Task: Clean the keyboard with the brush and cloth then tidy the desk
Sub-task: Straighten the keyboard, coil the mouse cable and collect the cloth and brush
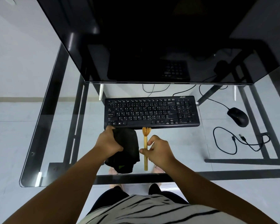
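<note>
A black keyboard [152, 112] lies on the glass desk [55, 143] below the monitor. Just in front of it, a dark cloth [129, 147] is bunched on the glass, and my left hand [108, 143] grips its left side. To the right of the cloth lies a wooden brush [145, 139], its bristles pointing at the keyboard's front edge. My right hand [158, 149] pinches the brush handle near its middle between thumb and fingers.
A large dark monitor [152, 38] overhangs the back of the desk. A black mouse [238, 116] with its cord sits at the right, and a loose black cable [239, 141] coils in front of it. The desk's front edge runs just below my hands.
</note>
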{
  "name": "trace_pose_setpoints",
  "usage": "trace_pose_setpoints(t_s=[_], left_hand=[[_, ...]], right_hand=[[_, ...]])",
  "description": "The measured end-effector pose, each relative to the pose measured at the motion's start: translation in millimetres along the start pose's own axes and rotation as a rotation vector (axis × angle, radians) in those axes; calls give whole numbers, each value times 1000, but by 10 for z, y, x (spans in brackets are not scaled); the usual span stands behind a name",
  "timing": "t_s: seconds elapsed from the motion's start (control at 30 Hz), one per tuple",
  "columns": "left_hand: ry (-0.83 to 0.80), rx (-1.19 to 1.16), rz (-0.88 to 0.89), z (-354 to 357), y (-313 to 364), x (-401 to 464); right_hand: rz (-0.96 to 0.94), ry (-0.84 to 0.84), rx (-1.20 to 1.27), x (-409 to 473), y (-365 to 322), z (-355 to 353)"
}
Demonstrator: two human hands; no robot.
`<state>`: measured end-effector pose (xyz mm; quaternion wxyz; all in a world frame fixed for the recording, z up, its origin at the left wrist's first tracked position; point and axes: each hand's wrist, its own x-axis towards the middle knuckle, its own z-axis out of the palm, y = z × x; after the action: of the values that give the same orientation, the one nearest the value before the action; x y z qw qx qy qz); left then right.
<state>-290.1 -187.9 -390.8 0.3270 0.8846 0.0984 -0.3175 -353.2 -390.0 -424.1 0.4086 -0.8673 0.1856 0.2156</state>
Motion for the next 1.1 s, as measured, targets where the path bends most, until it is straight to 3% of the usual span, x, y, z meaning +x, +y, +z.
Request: trace_pose_setpoints(t_s=[0.27,0.5,0.63,0.7,0.93,1.1], left_hand=[[147,133,-1,22,-3,-90],[363,-28,-14,-126,86,22],[381,-157,-74,-218,216,212],[351,-228,-128,-263,253,306],[350,-359,-227,-309,327,526],[393,-377,-269,-219,411,586]], right_hand=[[-4,12,-59,16,-23,-42],[-86,283,-22,213,-120,-467],[-74,585,116,568,-85,-924],[8,647,97,735,-46,-1135],[313,458,5,1017,112,-1519],[300,425,108,1042,199,-1548]])
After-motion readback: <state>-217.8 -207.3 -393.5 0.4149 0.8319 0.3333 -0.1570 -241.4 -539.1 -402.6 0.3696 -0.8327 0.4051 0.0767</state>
